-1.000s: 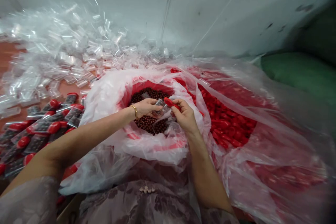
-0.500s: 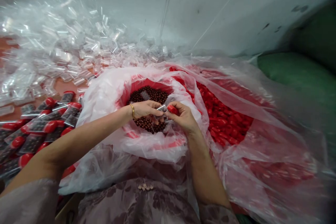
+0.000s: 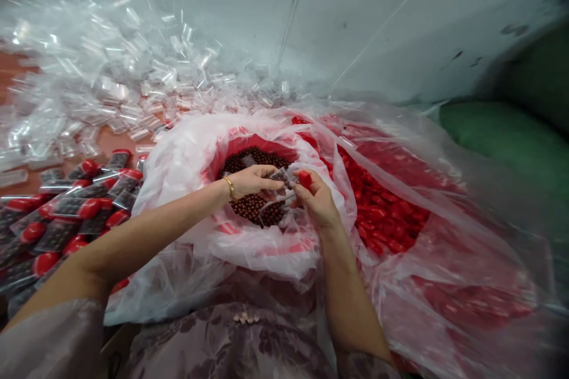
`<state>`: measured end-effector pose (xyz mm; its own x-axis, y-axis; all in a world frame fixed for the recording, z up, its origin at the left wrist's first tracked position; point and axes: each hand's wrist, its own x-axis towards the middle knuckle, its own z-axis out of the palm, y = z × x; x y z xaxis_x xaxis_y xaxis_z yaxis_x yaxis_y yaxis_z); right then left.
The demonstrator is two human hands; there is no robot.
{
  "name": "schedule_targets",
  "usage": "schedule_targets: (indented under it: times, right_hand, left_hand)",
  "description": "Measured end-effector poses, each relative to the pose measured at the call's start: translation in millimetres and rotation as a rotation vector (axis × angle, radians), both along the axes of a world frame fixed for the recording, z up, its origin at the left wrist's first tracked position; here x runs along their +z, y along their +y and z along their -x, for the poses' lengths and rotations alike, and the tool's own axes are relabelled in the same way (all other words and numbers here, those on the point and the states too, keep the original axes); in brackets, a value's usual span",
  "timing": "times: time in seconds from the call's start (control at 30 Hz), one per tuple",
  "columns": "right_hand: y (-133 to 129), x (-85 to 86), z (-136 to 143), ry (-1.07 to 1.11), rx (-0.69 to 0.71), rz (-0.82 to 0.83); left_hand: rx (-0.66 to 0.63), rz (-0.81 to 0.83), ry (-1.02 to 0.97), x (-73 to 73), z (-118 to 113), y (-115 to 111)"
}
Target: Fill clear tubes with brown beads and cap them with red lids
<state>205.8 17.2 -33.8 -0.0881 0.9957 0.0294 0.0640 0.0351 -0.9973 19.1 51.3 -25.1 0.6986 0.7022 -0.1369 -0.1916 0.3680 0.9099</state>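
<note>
My left hand (image 3: 256, 181), with a gold bangle at its wrist, is closed on a small clear plastic container (image 3: 281, 176) with some dark content. Close beside it, my right hand (image 3: 320, 200) pinches a red cap (image 3: 304, 178) between thumb and fingers. The cap and the container look slightly apart. Both hands are above an open bag lined in white plastic (image 3: 178, 160), which holds many brown beads (image 3: 251, 207). A clear curved edge (image 3: 268, 206) shows over the beads under my hands; what it belongs to I cannot make out.
Loose clear containers (image 3: 120, 89) form a big heap at the back left. Filled containers with red caps (image 3: 84, 207) are piled at the left. Another plastic bag holds many red caps (image 3: 382, 213) on the right. Behind stands a pale wall (image 3: 249, 12); something green (image 3: 498, 136) is at the far right.
The view has shifted slightly. My right hand has moved a little to the right with the red cap, widening the gap to the container. My left hand keeps its hold.
</note>
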Motion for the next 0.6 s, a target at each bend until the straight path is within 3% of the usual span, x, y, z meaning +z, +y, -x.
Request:
schedule_targets:
  times: [0.13, 0.27, 0.4, 0.6]
  right_hand:
    - [3, -6.9, 1, -0.017, -0.015, -0.010]
    - [2, -12.6, 3, -0.282, -0.097, -0.227]
    - [-1, -11.6, 3, -0.358, -0.141, -0.393]
    - [-4, -8.4, 5, -0.399, -0.107, -0.393]
  left_hand:
    - [0.026, 0.000, -0.004, -0.3, -1, -1]
    - [0.045, -0.035, -0.015, -3.2, -4, -2]
    - [0.103, -0.109, 0.062, -4.9, -7, -2]
    - [0.121, -0.266, 0.112, -3.2, -6, -4]
